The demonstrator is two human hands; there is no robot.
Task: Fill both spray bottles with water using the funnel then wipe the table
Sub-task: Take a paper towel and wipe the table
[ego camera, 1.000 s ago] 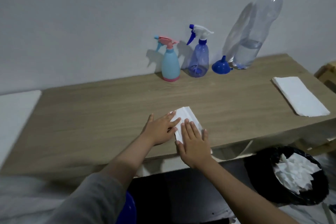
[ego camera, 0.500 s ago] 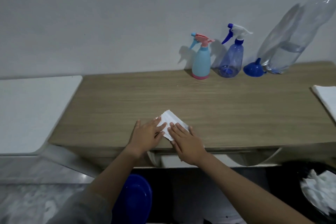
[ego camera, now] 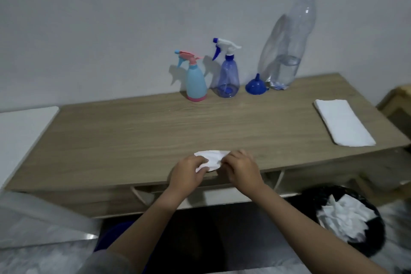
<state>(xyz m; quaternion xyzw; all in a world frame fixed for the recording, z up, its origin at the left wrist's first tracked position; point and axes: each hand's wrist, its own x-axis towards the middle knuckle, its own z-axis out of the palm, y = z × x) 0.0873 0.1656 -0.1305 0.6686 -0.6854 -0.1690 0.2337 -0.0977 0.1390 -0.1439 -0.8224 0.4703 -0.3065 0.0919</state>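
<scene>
A white tissue [ego camera: 212, 158] is bunched between my left hand [ego camera: 188, 172] and my right hand [ego camera: 241, 168] at the front edge of the wooden table [ego camera: 133, 140]; both hands grip it. At the back by the wall stand a light blue spray bottle with a pink trigger [ego camera: 195, 80] and a clear blue spray bottle with a white trigger [ego camera: 228, 75]. A blue funnel [ego camera: 256, 85] lies mouth down beside a tall clear water bottle [ego camera: 287, 44], which is partly filled and has a blue cap.
A folded stack of white tissues [ego camera: 343, 124] lies at the table's right end. A black bin [ego camera: 355, 218] holding crumpled tissues stands on the floor at the lower right. A white surface [ego camera: 20, 131] adjoins the table's left end.
Both hands lay flat on the tissue before; now their fingers have curled and gathered it into a bunch. The view has swung back to the right.
</scene>
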